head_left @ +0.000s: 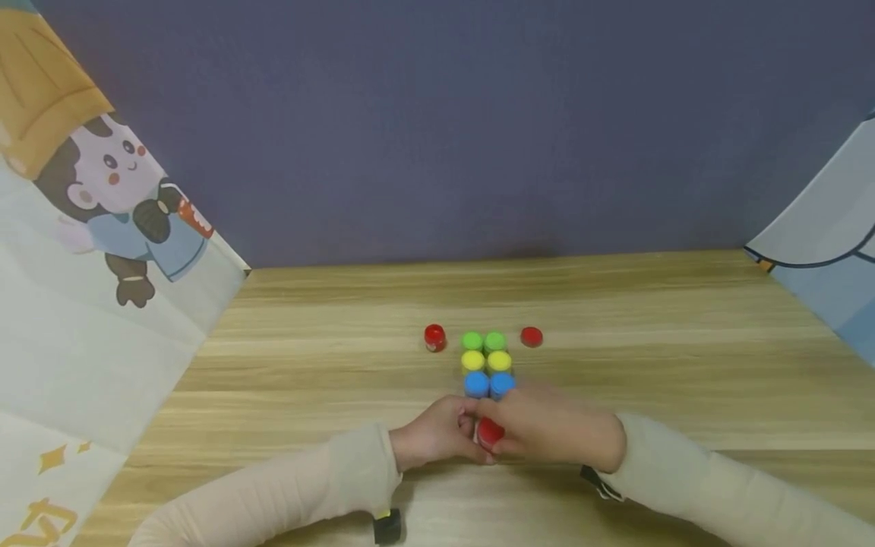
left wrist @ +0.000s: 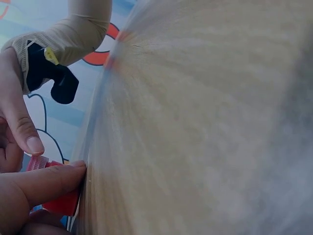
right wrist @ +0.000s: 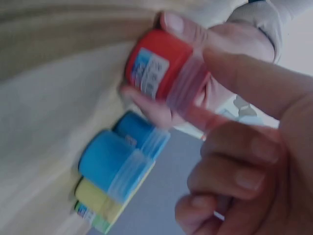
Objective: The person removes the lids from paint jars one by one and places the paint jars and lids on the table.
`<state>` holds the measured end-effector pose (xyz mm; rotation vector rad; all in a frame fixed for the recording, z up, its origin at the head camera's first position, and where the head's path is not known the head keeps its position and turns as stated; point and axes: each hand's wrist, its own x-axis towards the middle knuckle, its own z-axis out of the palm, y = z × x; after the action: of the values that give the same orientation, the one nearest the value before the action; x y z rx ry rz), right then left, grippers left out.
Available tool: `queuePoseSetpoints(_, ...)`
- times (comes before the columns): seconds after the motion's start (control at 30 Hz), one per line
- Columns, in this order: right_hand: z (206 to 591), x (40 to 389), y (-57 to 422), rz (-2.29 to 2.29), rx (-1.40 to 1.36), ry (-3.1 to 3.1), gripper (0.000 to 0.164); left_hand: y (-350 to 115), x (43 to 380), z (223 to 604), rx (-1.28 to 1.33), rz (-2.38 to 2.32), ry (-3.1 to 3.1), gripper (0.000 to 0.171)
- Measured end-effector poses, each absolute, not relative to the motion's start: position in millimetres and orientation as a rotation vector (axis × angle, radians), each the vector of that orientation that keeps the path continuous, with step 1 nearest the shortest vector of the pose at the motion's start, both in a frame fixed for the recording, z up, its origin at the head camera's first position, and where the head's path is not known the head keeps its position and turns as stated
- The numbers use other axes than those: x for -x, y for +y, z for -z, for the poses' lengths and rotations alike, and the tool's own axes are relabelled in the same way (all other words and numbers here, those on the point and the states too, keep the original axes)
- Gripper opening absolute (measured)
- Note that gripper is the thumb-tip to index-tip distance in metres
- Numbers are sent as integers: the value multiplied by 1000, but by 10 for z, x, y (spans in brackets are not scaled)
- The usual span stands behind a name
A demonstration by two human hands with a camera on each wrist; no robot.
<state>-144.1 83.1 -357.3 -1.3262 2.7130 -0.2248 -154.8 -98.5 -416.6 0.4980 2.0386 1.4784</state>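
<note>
A small red paint jar (right wrist: 159,66) with a white label stands low over the table in front of me. My left hand (head_left: 437,437) grips its body between thumb and fingers. With thumb and forefinger at the rim, my right hand (head_left: 540,425) pinches the jar's ridged lid (right wrist: 188,84); its other fingers curl in. Just beyond the hands are two blue jars (head_left: 476,384), then two yellow jars (head_left: 472,361) and two green jars (head_left: 472,341), in paired rows. In the left wrist view, the left fingers partly cover the jar.
Behind and left of the rows stands an uncapped red jar (head_left: 434,339). A loose red lid (head_left: 532,336) lies to their right on the wood-grain table (head_left: 307,365). A dark panel (head_left: 437,137) rises at the back, and printed cloth (head_left: 89,319) hangs at the left side.
</note>
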Motion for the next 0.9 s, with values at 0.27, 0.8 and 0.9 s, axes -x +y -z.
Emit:
queuePoseSetpoints(0.27, 3619, 1387, 796, 423, 1091, 2795, 23, -960, 1547, 4162, -494, -1473, 2051, 35)
queuePoseSetpoints(0.8, 3712, 1370, 741, 386, 1057, 2909, 36, -957, 1531, 4156, -454, -1453, 2082, 29)
queuePoseSetpoints(0.9, 3706, 1368, 739, 391, 1058, 2905, 32, -958, 1539, 4165, -464, -1456, 2079, 32)
